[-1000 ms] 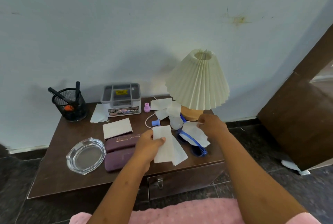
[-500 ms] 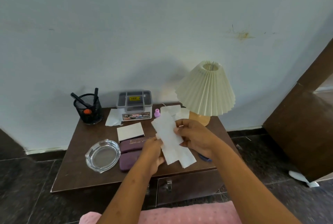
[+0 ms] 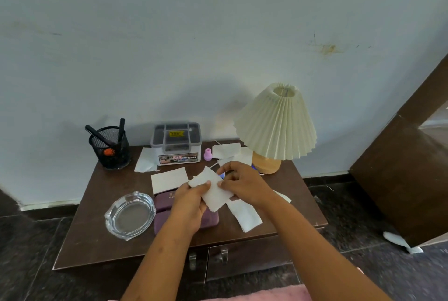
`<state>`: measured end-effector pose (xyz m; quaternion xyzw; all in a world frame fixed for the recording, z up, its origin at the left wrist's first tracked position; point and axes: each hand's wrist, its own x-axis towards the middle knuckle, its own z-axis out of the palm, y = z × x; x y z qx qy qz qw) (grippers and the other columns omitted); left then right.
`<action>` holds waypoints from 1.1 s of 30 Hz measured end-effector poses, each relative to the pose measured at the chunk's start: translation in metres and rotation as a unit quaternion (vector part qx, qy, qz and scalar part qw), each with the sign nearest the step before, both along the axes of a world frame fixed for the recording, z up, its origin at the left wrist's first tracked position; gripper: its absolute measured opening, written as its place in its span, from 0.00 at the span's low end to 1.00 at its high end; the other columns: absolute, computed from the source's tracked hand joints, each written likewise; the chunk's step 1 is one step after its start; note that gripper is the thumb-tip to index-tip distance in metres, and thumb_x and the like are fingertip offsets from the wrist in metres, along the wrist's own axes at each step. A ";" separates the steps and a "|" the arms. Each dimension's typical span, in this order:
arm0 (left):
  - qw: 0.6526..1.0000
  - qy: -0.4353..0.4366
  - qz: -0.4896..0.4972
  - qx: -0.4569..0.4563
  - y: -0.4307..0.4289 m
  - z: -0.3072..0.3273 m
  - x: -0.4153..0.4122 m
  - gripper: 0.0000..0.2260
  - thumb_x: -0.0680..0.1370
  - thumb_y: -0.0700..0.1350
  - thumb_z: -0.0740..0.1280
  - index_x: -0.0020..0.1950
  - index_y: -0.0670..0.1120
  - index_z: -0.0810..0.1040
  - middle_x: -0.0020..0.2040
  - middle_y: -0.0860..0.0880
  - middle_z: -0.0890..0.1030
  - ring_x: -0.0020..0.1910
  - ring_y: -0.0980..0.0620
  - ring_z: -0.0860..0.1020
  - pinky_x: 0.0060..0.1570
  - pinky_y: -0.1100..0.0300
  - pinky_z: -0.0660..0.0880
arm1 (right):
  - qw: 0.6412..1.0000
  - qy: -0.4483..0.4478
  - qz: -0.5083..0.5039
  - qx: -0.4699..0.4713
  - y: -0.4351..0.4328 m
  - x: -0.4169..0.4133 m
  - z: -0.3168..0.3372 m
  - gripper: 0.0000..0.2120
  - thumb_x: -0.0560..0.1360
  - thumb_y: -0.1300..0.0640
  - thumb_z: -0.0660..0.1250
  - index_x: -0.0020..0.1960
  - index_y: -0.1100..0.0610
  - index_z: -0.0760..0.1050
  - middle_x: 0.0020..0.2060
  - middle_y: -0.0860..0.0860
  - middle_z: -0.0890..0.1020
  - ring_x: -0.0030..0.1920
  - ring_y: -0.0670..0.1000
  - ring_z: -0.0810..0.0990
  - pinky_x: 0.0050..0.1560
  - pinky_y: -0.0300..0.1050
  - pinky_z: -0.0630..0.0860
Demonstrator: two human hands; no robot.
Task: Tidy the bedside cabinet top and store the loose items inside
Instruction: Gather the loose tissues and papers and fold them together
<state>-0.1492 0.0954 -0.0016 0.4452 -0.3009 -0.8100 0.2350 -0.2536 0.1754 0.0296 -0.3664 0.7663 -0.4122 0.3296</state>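
Note:
Both hands hold white paper tissues (image 3: 213,193) above the dark wooden bedside cabinet top (image 3: 97,235). My left hand (image 3: 191,203) pinches the tissues' left edge; my right hand (image 3: 244,184) grips their right side. One tissue (image 3: 244,214) hangs down from the stack. More loose tissues lie flat: one (image 3: 168,178) in the middle, one (image 3: 145,163) by the box, a few (image 3: 230,151) near the lamp. Two purple cases (image 3: 164,203) lie partly under my left hand. A small pink bottle (image 3: 207,154) stands behind.
A glass ashtray (image 3: 129,216) sits front left. A black mesh pen holder (image 3: 110,147) and a grey-lidded plastic box (image 3: 176,143) stand at the back. A pleated lamp (image 3: 276,126) occupies the back right. Drawer handles (image 3: 224,256) show below. A brown door (image 3: 412,167) is at right.
My right hand picked up the tissue by the lamp and brought it onto the tissues in my left hand. Both hands now hold the stack together, lifted above the top.

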 end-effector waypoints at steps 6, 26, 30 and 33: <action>0.999 -0.046 0.001 -0.008 0.000 -0.001 -0.007 0.20 0.76 0.32 0.65 0.68 0.40 0.69 0.65 0.40 0.75 0.61 0.40 0.76 0.55 0.47 0.75 | 0.991 0.052 -0.008 0.119 0.020 -0.068 -0.021 0.08 0.77 0.54 0.62 0.55 0.47 0.75 0.50 0.48 0.78 0.47 0.46 0.77 0.44 0.36 0.75; 0.997 -0.048 -0.040 -0.038 0.004 0.001 -0.010 0.21 0.78 0.35 0.63 0.71 0.43 0.66 0.63 0.42 0.75 0.53 0.47 0.75 0.49 0.50 0.75 | 0.914 0.116 -0.145 0.360 0.045 -0.109 -0.080 0.17 0.71 0.51 0.72 0.55 0.59 0.74 0.46 0.54 0.77 0.46 0.51 0.75 0.46 0.42 0.76; 0.996 -0.063 -0.051 -0.042 0.008 0.001 -0.012 0.22 0.78 0.35 0.64 0.71 0.45 0.65 0.62 0.42 0.74 0.53 0.46 0.75 0.51 0.48 0.75 | 0.918 0.120 -0.145 0.349 0.039 -0.106 -0.084 0.18 0.71 0.55 0.72 0.57 0.61 0.75 0.52 0.56 0.80 0.47 0.51 0.75 0.47 0.41 0.74; 0.995 -0.068 -0.057 -0.046 0.008 0.001 -0.014 0.22 0.78 0.36 0.64 0.71 0.45 0.65 0.60 0.43 0.75 0.53 0.46 0.74 0.51 0.48 0.75 | 0.922 0.123 -0.149 0.335 0.037 -0.108 -0.083 0.16 0.72 0.57 0.71 0.58 0.61 0.75 0.55 0.57 0.80 0.47 0.51 0.74 0.47 0.41 0.72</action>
